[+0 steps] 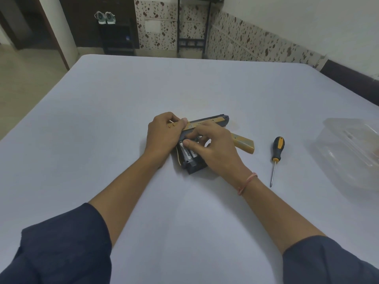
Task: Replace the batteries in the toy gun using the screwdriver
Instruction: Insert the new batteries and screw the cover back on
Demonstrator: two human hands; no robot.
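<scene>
The toy gun (213, 120), dark blue with tan panels, lies on its side on the pale table (184, 83). My left hand (164, 134) grips its rear end and holds it down. My right hand (213, 146) rests over the grip, thumb and fingers pressing on the batteries (187, 151) that sit in the open compartment in the grip. A tan cover piece (244, 142) lies just right of my right hand. The screwdriver (275, 158), black and yellow handle, lies on the table to the right, tip toward me, untouched.
A clear plastic container (350, 152) stands at the table's right edge. Beyond the far edge are a speckled tiled wall, a black metal rack (192, 27) and a dark shelf with a pair of shoes (105, 17).
</scene>
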